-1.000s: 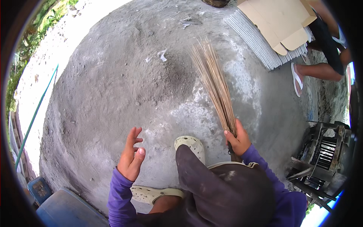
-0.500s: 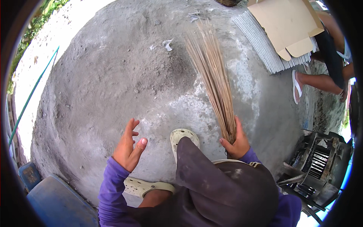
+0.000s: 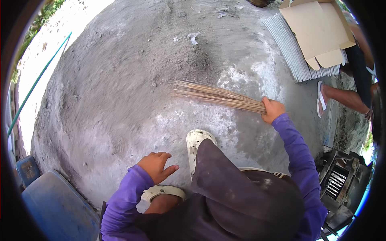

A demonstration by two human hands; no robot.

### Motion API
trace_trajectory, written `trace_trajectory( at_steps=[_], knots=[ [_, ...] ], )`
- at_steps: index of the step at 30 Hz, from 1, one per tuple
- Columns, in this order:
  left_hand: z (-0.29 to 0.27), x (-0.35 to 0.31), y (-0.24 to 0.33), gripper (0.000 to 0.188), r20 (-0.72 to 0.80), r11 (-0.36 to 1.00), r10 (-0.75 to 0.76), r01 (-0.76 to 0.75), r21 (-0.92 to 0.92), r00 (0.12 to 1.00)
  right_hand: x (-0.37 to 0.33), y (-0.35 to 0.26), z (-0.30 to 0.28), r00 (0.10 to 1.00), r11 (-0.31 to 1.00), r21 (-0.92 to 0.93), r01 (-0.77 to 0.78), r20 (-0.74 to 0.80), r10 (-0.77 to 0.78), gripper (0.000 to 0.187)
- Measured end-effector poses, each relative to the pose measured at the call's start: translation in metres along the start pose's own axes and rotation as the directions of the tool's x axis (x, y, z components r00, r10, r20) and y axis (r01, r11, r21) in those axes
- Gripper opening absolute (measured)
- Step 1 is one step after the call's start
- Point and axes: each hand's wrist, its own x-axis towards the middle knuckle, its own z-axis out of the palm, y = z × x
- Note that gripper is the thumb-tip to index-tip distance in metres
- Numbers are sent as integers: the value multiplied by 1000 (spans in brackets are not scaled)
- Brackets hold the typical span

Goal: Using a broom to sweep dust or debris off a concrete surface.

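Note:
My right hand (image 3: 273,109) grips the bound end of a stick broom (image 3: 221,97), a bundle of thin brown ribs. Its bristles point left, low over the dusty grey ground, just nearer than a small heap of loose soil (image 3: 197,62). Whether the tips touch the ground is hard to tell. My left hand (image 3: 157,166) hovers empty by my left knee, thumb out and fingers loosely bent. Past the heap lies a crumpled white scrap (image 3: 193,38).
At the upper right an open cardboard box (image 3: 317,32) rests on grey corrugated sheets (image 3: 286,48), beside another person's foot in a white flip-flop (image 3: 321,99). A dark slatted frame (image 3: 337,180) stands right, a blue container (image 3: 60,209) lower left, a green pole (image 3: 38,84) far left.
My right hand has moved forward and right, and the broom has swung from pointing away from me to pointing left. My left hand has dropped lower and nearer to me.

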Motion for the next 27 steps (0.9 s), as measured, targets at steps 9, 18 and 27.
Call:
trace_trajectory(
  at_steps=[9,18,27],
  knots=[
    [-10,-5,3,43,-49,996,-80,81,29,996,37,29,-77,905,985,98,145,-415,-92,38],
    [10,12,14,37,-132,998,47,-50,-25,990,52,-8,-91,963,643,726,242,-263,-64,58],
    [20,26,6,33,-137,994,97,-102,-33,986,165,-30,-184,980,856,484,184,-158,-121,70]
  ],
)
